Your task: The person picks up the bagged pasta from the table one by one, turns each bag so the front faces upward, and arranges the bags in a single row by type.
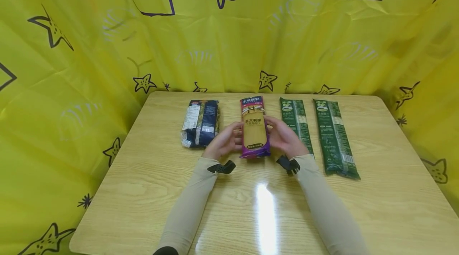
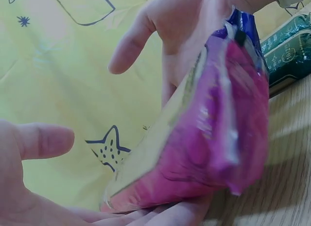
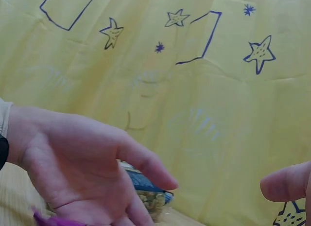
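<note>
A purple and pink packet of spaghetti (image 1: 255,131) with a clear front lies between the two hands at the middle of the table. The left hand (image 1: 226,140) is at its left side; in the left wrist view its fingers (image 2: 180,214) reach under the packet, thumb raised clear. On the other side, the right hand (image 1: 285,137) touches the packet's edge, its thumb also lifted away. In the right wrist view the left palm (image 3: 80,172) faces up, and only the right thumb (image 3: 286,183) shows at the edge. The packet looks tilted in the left wrist view.
A dark blue pasta bag (image 1: 207,123) lies left of the hands. Two green spaghetti packets, a nearer one (image 1: 297,117) partly behind the right hand and another (image 1: 335,139) farther right, rest on the wooden table (image 1: 143,191). A yellow curtain (image 1: 236,40) hangs behind.
</note>
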Tool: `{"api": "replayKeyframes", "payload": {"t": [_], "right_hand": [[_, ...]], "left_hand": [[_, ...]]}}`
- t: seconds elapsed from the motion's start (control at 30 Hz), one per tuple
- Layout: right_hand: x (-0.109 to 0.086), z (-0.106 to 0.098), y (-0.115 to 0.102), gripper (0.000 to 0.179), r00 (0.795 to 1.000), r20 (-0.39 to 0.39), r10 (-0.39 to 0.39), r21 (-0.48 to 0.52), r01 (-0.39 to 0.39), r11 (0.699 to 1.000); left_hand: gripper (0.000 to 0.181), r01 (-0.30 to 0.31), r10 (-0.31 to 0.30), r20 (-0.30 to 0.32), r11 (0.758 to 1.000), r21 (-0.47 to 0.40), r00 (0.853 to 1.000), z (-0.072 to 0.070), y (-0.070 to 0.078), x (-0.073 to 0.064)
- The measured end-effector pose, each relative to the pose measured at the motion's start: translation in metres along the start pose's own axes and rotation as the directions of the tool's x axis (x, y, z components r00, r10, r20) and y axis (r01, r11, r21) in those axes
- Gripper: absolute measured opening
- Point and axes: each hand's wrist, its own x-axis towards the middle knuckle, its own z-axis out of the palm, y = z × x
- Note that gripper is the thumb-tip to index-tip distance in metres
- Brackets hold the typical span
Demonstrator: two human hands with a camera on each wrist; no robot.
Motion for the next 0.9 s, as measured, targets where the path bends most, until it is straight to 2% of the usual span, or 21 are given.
{"api": "replayKeyframes", "payload": {"t": [0.2,0.57,0.9], "right_hand": [[-0.0021,-0.0015,-0.0033,0.061,1.0,-0.017,-0.014,-0.013,0.014,1.0],[-0.0004,-0.0011,-0.0027,0.063,0.999,-0.038,-0.001,0.016,0.002,1.0],[0.0029,-0.0023,0.0026,0.063,0.998,-0.067,-0.003,0.018,0.004,1.0]], "left_hand": [[0.06,-0.014,0.014,0.003,1.0,0.022,1.0,0.0003,0.0023,-0.0015],[0.06,-0.043,0.052,-0.064,0.99,0.131,0.997,0.0015,0.0071,-0.0051],[0.06,-0.07,0.082,-0.07,0.984,0.161,0.994,0.0022,0.0045,-0.005]]}}
